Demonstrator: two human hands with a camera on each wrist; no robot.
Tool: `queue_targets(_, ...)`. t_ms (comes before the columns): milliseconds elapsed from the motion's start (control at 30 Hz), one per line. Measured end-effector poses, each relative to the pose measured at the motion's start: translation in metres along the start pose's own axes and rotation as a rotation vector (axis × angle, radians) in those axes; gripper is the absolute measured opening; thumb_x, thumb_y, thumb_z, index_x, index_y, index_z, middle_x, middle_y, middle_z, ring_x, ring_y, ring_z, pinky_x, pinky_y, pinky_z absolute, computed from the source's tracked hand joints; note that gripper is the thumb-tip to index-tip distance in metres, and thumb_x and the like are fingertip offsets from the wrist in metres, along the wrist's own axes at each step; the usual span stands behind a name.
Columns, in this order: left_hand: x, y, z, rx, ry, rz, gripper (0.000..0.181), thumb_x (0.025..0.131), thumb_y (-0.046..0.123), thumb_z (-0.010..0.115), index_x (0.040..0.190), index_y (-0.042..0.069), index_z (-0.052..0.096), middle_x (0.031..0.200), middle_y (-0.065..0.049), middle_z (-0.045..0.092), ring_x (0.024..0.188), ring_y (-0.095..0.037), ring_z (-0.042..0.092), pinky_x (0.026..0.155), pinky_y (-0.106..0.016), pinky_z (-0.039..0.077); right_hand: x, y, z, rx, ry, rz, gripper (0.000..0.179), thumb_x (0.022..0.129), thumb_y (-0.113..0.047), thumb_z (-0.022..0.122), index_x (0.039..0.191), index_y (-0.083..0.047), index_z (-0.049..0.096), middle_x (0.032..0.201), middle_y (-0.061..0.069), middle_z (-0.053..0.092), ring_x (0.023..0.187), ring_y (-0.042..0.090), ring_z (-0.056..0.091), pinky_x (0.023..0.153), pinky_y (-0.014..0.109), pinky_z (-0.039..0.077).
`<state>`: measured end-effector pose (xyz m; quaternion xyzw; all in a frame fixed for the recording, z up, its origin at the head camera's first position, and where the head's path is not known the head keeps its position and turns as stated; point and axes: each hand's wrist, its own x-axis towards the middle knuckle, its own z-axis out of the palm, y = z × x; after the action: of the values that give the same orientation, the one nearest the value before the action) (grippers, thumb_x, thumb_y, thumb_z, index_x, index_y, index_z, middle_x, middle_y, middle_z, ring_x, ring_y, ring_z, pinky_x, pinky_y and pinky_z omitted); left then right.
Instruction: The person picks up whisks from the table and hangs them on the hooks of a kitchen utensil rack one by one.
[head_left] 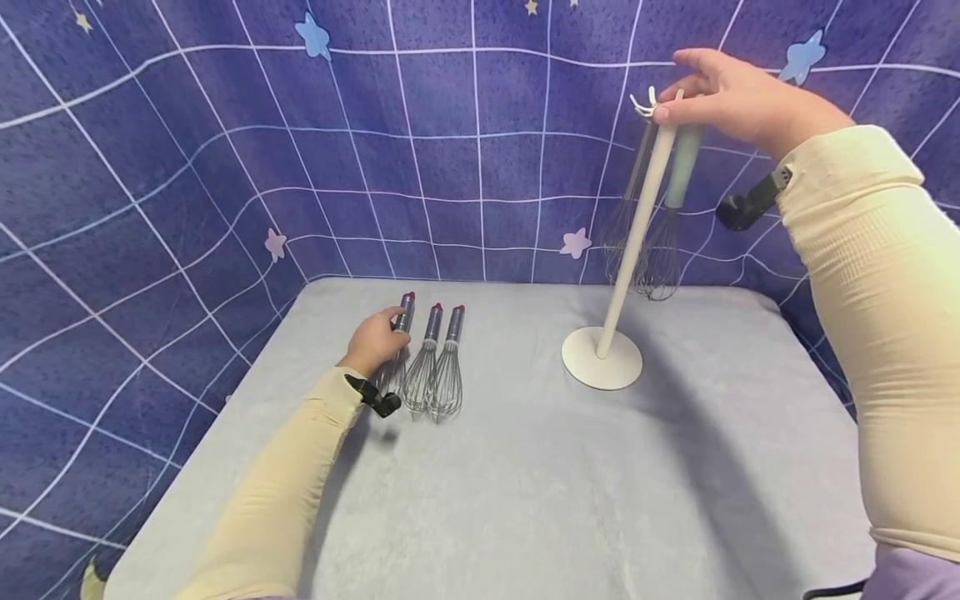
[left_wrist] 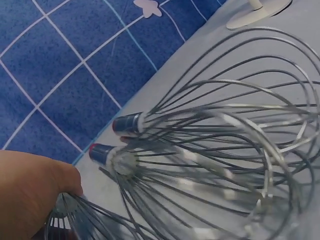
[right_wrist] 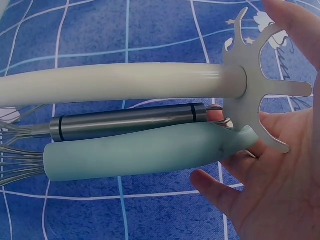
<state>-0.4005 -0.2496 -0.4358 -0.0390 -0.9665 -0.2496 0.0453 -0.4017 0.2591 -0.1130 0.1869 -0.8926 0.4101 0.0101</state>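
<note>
On the table's left side my left hand (head_left: 377, 342) grips the silver handle of a whisk (head_left: 405, 312) with a red end, its wires partly hidden under the hand. Two similar whisks lie beside it, a middle whisk (head_left: 422, 377) and a right-hand whisk (head_left: 448, 382), their wire loops overlapping. High at the right, my right hand (head_left: 738, 98) is spread around the hooked top of a white stand (head_left: 636, 225). From its hooks hang a whisk with a pale green handle (right_wrist: 135, 152) and a whisk with a metal handle (right_wrist: 130, 122), close to my fingers (right_wrist: 217, 192).
The stand's round base (head_left: 577, 358) rests on the grey table (head_left: 487, 500). A blue curtain (head_left: 360, 167) with a white grid and stars hangs along the back and left. A dark cable (head_left: 834, 591) lies at the front right.
</note>
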Motion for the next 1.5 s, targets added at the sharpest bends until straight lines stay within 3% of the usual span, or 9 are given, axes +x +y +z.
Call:
queue_targets(200, 0.003, 0.000, -0.013, 0.018, 0.050, 0.022, 0.064, 0.086, 0.014, 0.061, 0.148, 0.007, 0.049, 0.102, -0.016, 0.071, 0.077, -0.027, 0.061, 0.067, -0.040, 0.048, -0.002, -0.002, 0.001, -0.026, 0.000, 0.002, 0.091, 0.098, -0.032, 0.063, 0.164, -0.017, 0.002, 0.147, 0.008, 0.046, 0.134, 0.018, 0.042, 0.125, 0.042, 0.007)
queue_targets(600, 0.012, 0.006, -0.028, 0.013, 0.084, 0.063, 0.064, 0.085, 0.014, 0.058, 0.148, 0.009, 0.049, 0.109, -0.019, 0.068, 0.085, -0.033, 0.061, 0.075, -0.048, 0.050, 0.000, -0.002, 0.000, -0.051, -0.005, -0.005, 0.091, 0.098, -0.032, 0.063, 0.164, -0.015, 0.001, 0.154, 0.013, 0.042, 0.138, 0.019, 0.040, 0.125, 0.040, 0.008)
queue_targets(867, 0.013, 0.010, -0.032, 0.003, 0.057, 0.055, 0.068, 0.084, 0.018, 0.063, 0.149, 0.009, 0.048, 0.110, -0.020, 0.069, 0.087, -0.033, 0.063, 0.075, -0.046, 0.051, -0.001, -0.002, 0.000, -0.067, -0.012, 0.010, 0.092, 0.098, -0.035, 0.062, 0.164, -0.017, 0.000, 0.158, 0.014, 0.039, 0.145, 0.020, 0.033, 0.125, 0.042, 0.004)
queue_targets(1267, 0.017, 0.003, -0.027, -0.266, 0.034, -0.058, 0.064, 0.087, 0.015, 0.067, 0.147, 0.005, 0.050, 0.113, -0.022, 0.063, 0.070, -0.018, 0.057, 0.056, -0.027, 0.050, -0.002, -0.002, 0.000, -0.067, -0.007, 0.007, 0.091, 0.099, -0.034, 0.061, 0.164, -0.018, 0.000, 0.159, 0.014, 0.037, 0.145, 0.021, 0.034, 0.126, 0.041, 0.004)
queue_targets(1500, 0.022, 0.009, -0.029, -0.421, 0.038, -0.095, 0.062, 0.088, 0.013, 0.067, 0.148, 0.005, 0.049, 0.107, -0.017, 0.058, 0.060, -0.009, 0.052, 0.052, -0.022, 0.049, -0.002, 0.000, -0.001, -0.083, 0.006, 0.010, 0.091, 0.098, -0.035, 0.062, 0.164, -0.018, 0.001, 0.160, 0.014, 0.036, 0.145, 0.021, 0.034, 0.125, 0.042, 0.004)
